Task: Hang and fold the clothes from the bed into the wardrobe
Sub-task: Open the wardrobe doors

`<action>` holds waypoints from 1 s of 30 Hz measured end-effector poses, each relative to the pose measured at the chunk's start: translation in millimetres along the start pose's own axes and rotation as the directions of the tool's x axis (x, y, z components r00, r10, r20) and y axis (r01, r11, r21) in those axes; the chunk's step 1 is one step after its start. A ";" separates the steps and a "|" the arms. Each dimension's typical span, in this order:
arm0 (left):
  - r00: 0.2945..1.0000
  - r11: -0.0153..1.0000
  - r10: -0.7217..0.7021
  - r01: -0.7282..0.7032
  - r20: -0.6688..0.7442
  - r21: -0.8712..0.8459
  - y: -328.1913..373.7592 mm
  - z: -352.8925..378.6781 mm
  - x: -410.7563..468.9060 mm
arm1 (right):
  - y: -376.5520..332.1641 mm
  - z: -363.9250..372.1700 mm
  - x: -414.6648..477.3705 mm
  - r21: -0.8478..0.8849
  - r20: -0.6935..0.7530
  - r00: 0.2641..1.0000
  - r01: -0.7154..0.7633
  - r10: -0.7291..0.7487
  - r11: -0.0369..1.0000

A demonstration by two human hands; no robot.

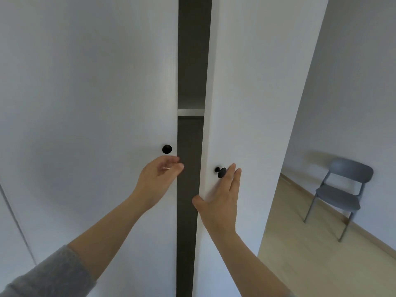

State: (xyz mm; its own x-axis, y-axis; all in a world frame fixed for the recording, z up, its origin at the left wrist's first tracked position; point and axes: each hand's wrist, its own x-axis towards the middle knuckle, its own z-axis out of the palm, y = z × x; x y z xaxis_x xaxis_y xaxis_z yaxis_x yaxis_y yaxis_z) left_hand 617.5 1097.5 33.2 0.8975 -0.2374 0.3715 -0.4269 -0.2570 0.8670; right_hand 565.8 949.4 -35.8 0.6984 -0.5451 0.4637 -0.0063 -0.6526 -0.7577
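Observation:
A white wardrobe fills the view, with two tall doors. The left door (90, 103) looks flush with the front and has a black knob (167, 149). The right door (252, 93) is swung partly outward and bears a black knob (220, 172). A dark gap (190, 146) between them shows the inside and one white shelf (189, 112). My left hand (159, 179) hovers just below the left knob, fingers loosely curled at the door's edge, holding nothing. My right hand (222, 198) lies flat on the right door with straight fingers beside its knob, thumb at the door's edge. No clothes show.
A grey chair (340, 194) stands on the light wooden floor (310, 254) at the right, against a white wall (353, 82). Another white panel (12, 221) adjoins the wardrobe at the far left.

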 end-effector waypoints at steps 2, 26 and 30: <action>0.999 0.999 -0.035 0.035 0.017 0.014 -15.1 6.8 -7.7 | 2.7 -13.8 -5.2 0.003 0.023 0.999 0.023 -0.023 1.000; 0.936 0.979 -0.061 0.124 0.346 -0.164 24.4 165.2 -64.7 | 94.9 -221.0 -64.5 0.231 0.014 0.998 0.052 -0.056 0.972; 0.909 0.976 -0.041 0.125 0.415 -0.177 44.7 193.2 -77.2 | 115.9 -255.7 -67.7 0.241 -0.070 0.997 -0.011 0.029 0.970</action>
State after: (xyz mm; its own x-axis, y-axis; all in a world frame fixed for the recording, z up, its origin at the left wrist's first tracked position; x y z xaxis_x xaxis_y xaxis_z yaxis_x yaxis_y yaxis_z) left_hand 507.9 923.3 -20.9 0.7874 -0.5940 0.1645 -0.2850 -0.1143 0.9517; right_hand 334.8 776.1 -37.7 0.6461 -0.5993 0.4726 0.1585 -0.5003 -0.8512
